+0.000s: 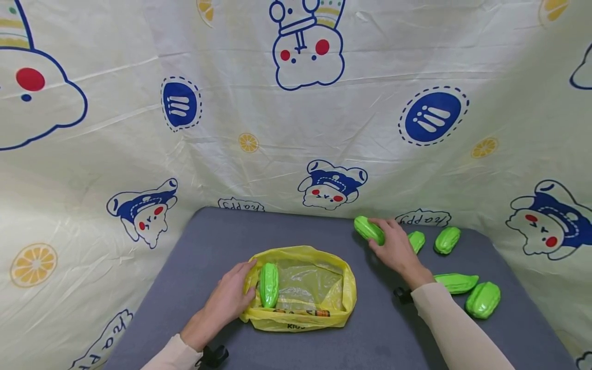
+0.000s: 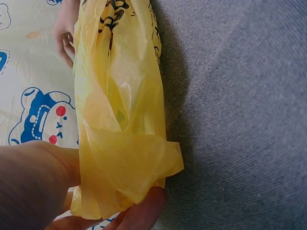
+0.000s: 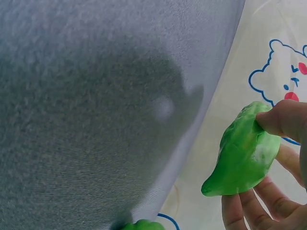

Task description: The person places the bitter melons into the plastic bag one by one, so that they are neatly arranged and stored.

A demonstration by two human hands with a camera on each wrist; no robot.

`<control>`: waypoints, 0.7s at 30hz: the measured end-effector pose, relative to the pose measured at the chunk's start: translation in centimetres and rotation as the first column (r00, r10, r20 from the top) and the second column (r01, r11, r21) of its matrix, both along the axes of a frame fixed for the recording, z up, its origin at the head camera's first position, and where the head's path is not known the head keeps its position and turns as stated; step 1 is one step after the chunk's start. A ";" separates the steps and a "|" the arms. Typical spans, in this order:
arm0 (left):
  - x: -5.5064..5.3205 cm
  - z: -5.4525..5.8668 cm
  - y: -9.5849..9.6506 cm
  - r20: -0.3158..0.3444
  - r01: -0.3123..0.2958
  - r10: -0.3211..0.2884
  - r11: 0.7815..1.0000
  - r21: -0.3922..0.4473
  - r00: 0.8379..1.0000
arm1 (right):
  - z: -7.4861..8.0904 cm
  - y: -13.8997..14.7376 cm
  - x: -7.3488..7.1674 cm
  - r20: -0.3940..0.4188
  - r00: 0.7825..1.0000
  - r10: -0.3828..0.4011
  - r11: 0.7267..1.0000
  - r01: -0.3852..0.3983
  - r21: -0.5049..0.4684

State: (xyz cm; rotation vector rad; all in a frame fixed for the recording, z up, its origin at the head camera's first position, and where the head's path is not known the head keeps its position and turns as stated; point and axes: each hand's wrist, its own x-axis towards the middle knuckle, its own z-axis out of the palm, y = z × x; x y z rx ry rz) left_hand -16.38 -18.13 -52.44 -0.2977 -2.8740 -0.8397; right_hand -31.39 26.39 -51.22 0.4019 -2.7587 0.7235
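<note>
Left hand [image 1: 231, 289] gripping yellow bag [image 1: 349, 290] (long vegetable [image 1: 269, 285] inside), right hand [image 1: 394, 247] — clamped on plump green vegetable [image 1: 367, 229] — near far edge of grey table [image 1: 379, 334]

In front of me, a grey cloth-covered table [image 1: 277, 229] is carrying an open yellow plastic bag [image 1: 324, 322] near its middle. To my right, four glossy green gourds [image 1: 483, 300] are lying directly on it, two near the far edge, two closer to me.

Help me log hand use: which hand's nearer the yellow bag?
Left. The left hand holds the yellow bag by its left side; the right hand is apart, beyond its far right corner, holding a green vegetable.
</note>
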 end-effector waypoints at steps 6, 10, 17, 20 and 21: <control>0.0 0.0 0.0 0.004 0.001 -0.001 1.000 0.005 1.000 | 0.2 -0.4 0.4 -0.020 1.000 0.007 1.000 -0.007 -0.002; 0.0 -0.1 0.0 0.001 0.001 -0.001 1.000 0.004 1.000 | 0.2 -0.5 0.6 -0.029 1.000 0.009 1.000 -0.009 -0.001; -0.1 0.0 0.1 0.004 -0.002 0.002 1.000 0.001 1.000 | 0.7 -1.1 1.4 -0.039 0.999 0.030 1.000 -0.031 -0.002; -0.1 0.0 0.2 0.008 -0.003 0.003 1.000 -0.002 1.000 | 1.0 -1.4 1.8 -0.044 0.998 0.038 0.999 -0.038 0.002; -0.1 0.0 0.2 0.010 -0.003 0.003 1.000 -0.002 1.000 | 1.1 -1.4 1.9 -0.049 0.998 0.039 0.999 -0.038 0.005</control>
